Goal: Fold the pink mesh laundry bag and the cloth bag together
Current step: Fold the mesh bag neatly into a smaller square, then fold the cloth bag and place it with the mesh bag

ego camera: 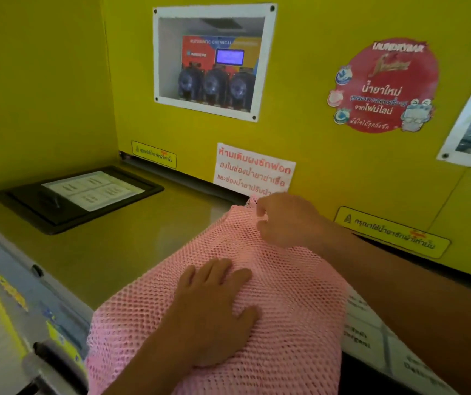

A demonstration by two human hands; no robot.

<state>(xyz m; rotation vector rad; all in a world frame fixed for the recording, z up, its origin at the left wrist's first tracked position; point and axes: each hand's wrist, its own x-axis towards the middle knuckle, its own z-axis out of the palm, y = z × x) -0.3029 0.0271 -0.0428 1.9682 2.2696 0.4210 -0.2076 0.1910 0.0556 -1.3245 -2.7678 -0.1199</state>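
The pink mesh laundry bag point(285, 295) lies spread on the steel top of a washing machine, reaching from the near edge to the yellow back wall. My left hand point(214, 306) presses flat on its middle with fingers apart. At the bag's far corner, my right hand point(285, 220) pinches the mesh between thumb and fingers. No separate cloth bag shows; it may lie under the mesh, but I cannot tell.
A black detergent drawer lid point(77, 195) with a white label sits at the far left of the steel top point(143, 246). The yellow wall point(314, 138) carries stickers and a windowed pump box point(211, 61). White labels point(371, 332) lie right of the bag.
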